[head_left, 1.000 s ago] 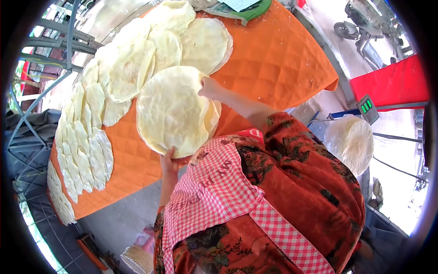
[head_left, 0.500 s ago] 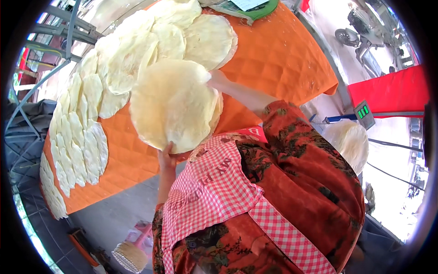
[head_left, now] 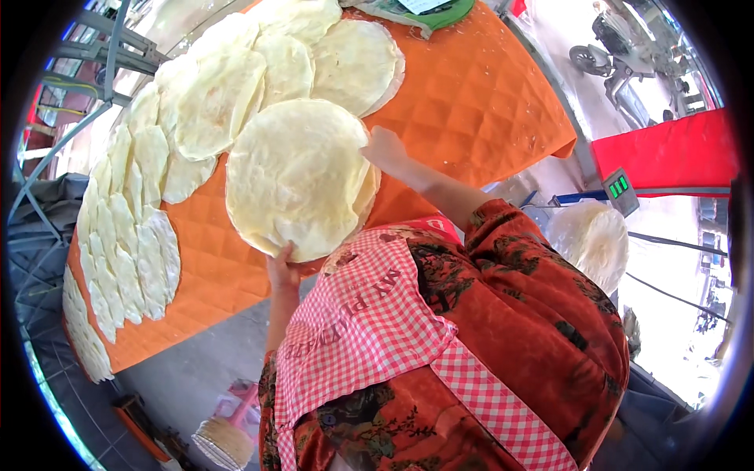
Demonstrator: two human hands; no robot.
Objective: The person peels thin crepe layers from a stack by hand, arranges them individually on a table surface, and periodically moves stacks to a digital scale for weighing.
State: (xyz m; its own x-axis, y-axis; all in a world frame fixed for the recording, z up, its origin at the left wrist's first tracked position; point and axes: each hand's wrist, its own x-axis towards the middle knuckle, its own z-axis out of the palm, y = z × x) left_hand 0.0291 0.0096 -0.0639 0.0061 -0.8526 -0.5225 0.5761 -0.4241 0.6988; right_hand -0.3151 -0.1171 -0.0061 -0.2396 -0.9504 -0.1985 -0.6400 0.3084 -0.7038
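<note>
A round, thin, pale flatbread [head_left: 298, 177] is held out in front of me, over the near side of the orange quilted cloth [head_left: 212, 251]. My left hand [head_left: 284, 268] pinches its lower edge, thumb on top. At its right edge, my right hand [head_left: 385, 151] is closed on the rim; its fingertips are partly hidden. Beneath the right side another pale layer [head_left: 369, 192] peeks out. Beyond and to the left, many similar flatbreads [head_left: 220, 102] lie overlapping in rows on the cloth.
A green-rimmed item with a paper [head_left: 448, 20] sits at the far edge. On the right are a red barrier [head_left: 667, 153], a small device with green bars [head_left: 620, 188] and a bagged round stack [head_left: 589, 243]. Metal framing [head_left: 110, 63] stands left; a pink-handled basket [head_left: 224, 439] is below.
The flatbread's surface now looks more creased and its edge sits flatter. My right hand has shifted slightly at the right rim. The whole view has moved a little.
</note>
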